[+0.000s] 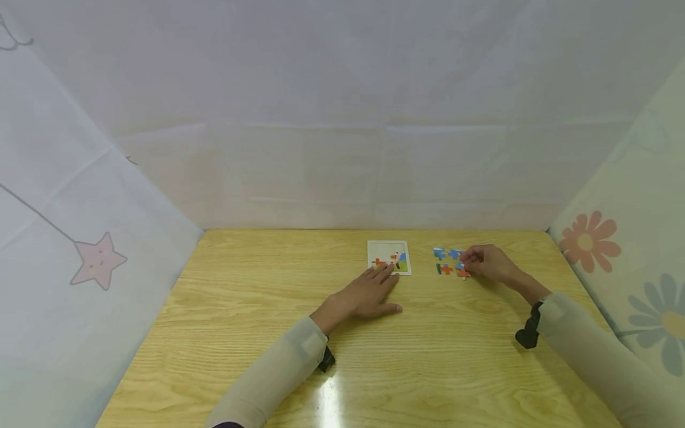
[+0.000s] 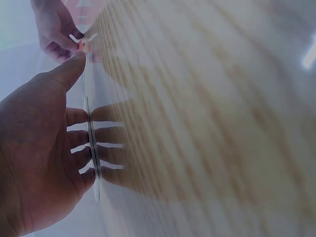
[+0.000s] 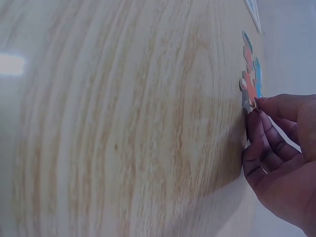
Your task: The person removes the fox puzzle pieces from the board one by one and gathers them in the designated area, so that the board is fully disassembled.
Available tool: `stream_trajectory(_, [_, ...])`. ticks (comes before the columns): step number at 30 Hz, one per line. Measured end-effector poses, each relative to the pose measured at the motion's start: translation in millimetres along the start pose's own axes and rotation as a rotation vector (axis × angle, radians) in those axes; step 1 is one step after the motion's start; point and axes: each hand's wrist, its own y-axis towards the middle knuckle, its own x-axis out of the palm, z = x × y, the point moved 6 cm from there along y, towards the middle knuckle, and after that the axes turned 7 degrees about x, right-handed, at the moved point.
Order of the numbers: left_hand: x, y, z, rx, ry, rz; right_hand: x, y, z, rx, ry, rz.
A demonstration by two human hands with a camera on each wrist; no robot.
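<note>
Right hand (image 1: 487, 263): its grip is narrow, thumb and forefinger pinching a small thin puzzle piece (image 3: 255, 103), mostly hidden by the fingers.
Loose pieces: flat interlocking blue, red and green puzzle pieces (image 1: 445, 269), lying just left of the right grip in a small cluster.
Picture board: a thin, white-bordered, near-square puzzle board (image 1: 382, 250), farther left of that grip, past the cluster; coloured pieces fill its lower right part.
Left hand (image 1: 369, 295): its grip is wide, fingers extended and tips at the board's near edge, thumb apart.
Sleeves: cream cloth sleeves (image 1: 283, 362), behind both grips, with black wrist devices (image 1: 528, 333) at the cuffs.
Table: a glossy yellow-brown wood-grain table (image 1: 235, 333) under both grips; a bright reflection lies nearer the wearer than the left grip.
Back wall: a pale, creased cloth (image 1: 342, 166) beyond both grips, meeting the table's far edge.
Left wall: white cloth, left of both grips, printed with a smiling pink star (image 1: 99, 261).
Right wall: pale cloth, right of the right grip, printed with a red flower (image 1: 585, 241) and a blue-grey flower (image 1: 671, 324).
</note>
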Motion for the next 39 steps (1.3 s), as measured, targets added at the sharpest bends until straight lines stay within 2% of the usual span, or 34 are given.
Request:
stream_trajectory(8, [-0.6,-0.4,0.5,-0.003,0.015,0.005,2,-1.4,-2,0.009,-0.016,0.013])
stream_trajectory(25, [-0.1,-1.8,1.0,-0.002,0.004,-0.002,4,-0.7,0,-0.029,-0.071,0.077])
stream_trajectory(30, [0.3,-0.8,-1.4,-0.005,0.015,-0.004,5,5.9,-11,-0.067,-0.100,0.097])
stream_trajectory(39, [-0.6,-0.9,-0.2,0.002,-0.005,0.006,19,21.4,-38,-0.148,-0.086,0.062])
